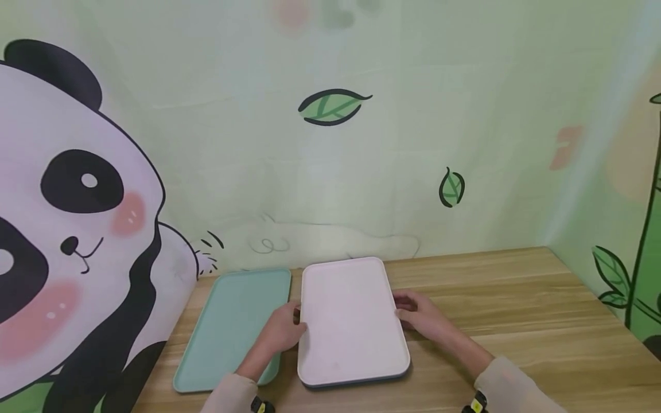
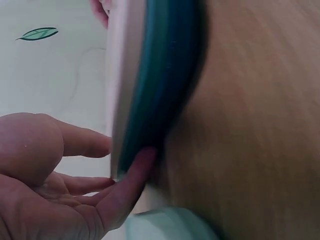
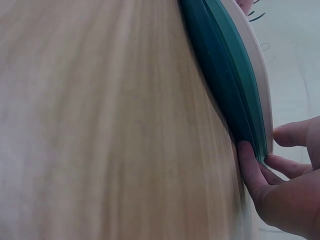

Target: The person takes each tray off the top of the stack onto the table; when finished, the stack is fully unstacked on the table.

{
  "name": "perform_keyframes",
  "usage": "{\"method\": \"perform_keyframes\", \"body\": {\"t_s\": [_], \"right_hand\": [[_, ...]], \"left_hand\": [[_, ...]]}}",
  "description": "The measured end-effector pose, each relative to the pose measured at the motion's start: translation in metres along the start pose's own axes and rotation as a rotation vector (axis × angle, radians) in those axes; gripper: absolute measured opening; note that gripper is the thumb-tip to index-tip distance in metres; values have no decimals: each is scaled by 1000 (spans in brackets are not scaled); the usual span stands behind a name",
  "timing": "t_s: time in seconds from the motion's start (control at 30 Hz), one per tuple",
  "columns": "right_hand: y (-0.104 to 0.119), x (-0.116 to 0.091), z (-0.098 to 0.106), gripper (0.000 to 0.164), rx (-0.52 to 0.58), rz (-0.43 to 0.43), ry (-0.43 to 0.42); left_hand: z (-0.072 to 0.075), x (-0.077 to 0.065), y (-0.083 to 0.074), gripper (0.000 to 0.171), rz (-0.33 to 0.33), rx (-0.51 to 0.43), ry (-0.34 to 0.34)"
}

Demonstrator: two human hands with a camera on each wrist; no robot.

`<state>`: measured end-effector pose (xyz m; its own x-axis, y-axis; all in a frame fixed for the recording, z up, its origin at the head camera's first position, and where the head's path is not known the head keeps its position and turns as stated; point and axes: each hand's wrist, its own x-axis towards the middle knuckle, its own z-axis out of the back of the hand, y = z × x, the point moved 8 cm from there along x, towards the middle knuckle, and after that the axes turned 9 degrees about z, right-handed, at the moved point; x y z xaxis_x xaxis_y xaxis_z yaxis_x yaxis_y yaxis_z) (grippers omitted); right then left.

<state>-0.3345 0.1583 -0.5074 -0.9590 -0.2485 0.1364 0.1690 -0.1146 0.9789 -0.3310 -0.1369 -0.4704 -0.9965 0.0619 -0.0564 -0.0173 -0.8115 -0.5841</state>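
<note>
A pale pink rectangular tray (image 1: 353, 321) lies on top of a stack in the middle of the head view. Beneath it, the wrist views show a green tray (image 2: 156, 55) and dark blue layers (image 3: 212, 75); how many is hard to tell. At the stack's left edge, my left hand (image 1: 282, 329) grips it, thumb at the top rim and fingers at the side and underside. My right hand (image 1: 424, 316) holds the right edge likewise. A mint green tray (image 1: 232, 330) lies just left of the stack, partly behind my left hand and forearm.
The trays are on a wood-grain table (image 1: 496, 287) that runs on to the right. Behind it hangs a pale green cloth backdrop (image 1: 403, 143) with printed leaves, and a large printed panda (image 1: 98, 241) fills the left side.
</note>
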Motion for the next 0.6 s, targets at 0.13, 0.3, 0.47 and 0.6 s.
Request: {"method": "perform_keyframes", "body": {"t_s": [0.13, 0.3, 0.47, 0.6], "right_hand": [[0, -1, 0, 38, -26, -8, -16], [2, 0, -1, 38, -46, 3, -31], [8, -1, -7, 39, -76, 10, -53], [11, -2, -8, 39, -97, 2, -61]], "left_hand": [[-1, 0, 3, 47, 7, 5, -8], [-1, 5, 7, 47, 19, -33, -27], [3, 6, 10, 48, 41, -65, -61], [6, 6, 11, 52, 64, -43, -40]]}}
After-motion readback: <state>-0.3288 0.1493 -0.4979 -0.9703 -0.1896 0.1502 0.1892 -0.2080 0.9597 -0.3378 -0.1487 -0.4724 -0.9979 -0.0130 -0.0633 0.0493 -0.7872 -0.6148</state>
